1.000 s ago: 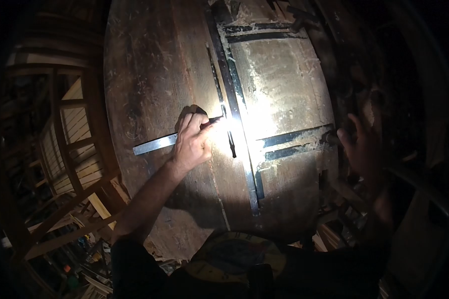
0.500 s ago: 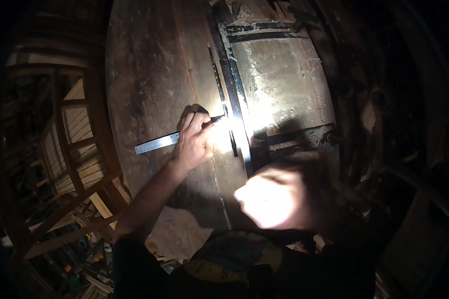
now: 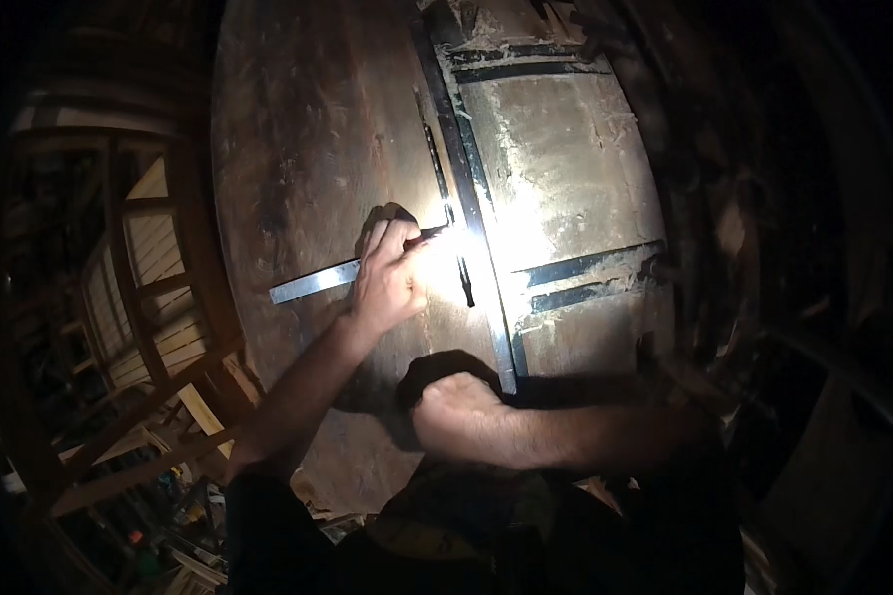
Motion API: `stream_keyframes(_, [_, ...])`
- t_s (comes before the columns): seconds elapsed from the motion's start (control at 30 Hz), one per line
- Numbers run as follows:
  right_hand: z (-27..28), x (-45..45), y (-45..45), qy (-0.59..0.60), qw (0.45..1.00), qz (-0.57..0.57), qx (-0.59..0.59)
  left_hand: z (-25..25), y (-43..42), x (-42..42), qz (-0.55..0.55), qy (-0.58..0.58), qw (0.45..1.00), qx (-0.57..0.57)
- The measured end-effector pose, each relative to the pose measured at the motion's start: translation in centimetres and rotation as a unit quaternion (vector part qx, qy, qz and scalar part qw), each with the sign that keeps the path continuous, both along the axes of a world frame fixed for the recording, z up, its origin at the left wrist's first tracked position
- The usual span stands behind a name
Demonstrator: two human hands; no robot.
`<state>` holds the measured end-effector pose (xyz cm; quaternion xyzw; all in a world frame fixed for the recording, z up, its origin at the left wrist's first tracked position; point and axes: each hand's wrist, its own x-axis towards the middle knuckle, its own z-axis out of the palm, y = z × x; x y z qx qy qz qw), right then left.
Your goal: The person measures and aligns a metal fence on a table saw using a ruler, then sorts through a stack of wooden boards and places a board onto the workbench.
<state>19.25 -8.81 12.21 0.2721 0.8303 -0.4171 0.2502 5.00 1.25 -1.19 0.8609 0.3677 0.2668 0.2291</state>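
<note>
My left hand is closed over a flat metal ruler lying across a brown wooden board. The ruler's bright end sticks out to the left; its middle is hidden under my fingers. My fingertips are beside a narrow dark strip running lengthwise, in strong lamp glare. Lower down, close to my body, my right hand is curled over the near part of the board. Its fingers are turned away, so anything inside them is hidden.
A long dark bar runs along the board's right side. Beyond it lies a paler wooden panel with dark crosspieces and shavings. At left stands a wooden frame, with scrap wood on the floor below.
My right hand has moved left and toward my body, out of the bright blur, uncovering the lower crosspieces. My left hand and the ruler have stayed nearly still.
</note>
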Motion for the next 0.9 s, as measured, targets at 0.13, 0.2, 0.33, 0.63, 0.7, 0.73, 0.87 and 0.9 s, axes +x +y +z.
stream_keyframes(0.13, [-2.0,0.9,0.9,0.027,0.996,-0.084,-0.025,-0.2,0.6,0.2,0.001,-0.009,1.000,0.007])
stream_keyframes(0.2, [-2.8,0.8,-0.2,0.064,0.990,-0.124,-0.005,0.2,0.5,0.4,0.007,-0.005,1.000,0.004])
stream_keyframes(0.33, [-1.6,3.3,-1.0,0.281,0.913,-0.275,0.107,0.2,0.6,0.4,0.002,-0.007,1.000,0.015])
stream_keyframes(0.63, [5.9,22.4,0.7,-0.078,0.813,-0.406,0.411,0.3,0.6,0.7,0.012,-0.014,0.999,0.026])
stream_keyframes(0.7, [6.5,23.9,0.5,-0.089,0.841,-0.367,0.387,0.3,0.6,0.7,0.014,-0.008,1.000,0.024])
stream_keyframes(0.73, [6.6,24.2,0.5,-0.093,0.855,-0.348,0.373,0.3,0.6,0.7,0.013,-0.007,1.000,0.025])
stream_keyframes(0.87, [5.3,25.0,1.2,-0.110,0.823,-0.364,0.423,0.0,0.6,0.5,0.004,-0.003,1.000,0.014])
stream_keyframes(0.9, [4.2,26.7,1.3,-0.115,0.813,-0.388,0.418,-0.1,0.5,0.4,0.004,-0.003,1.000,0.008])
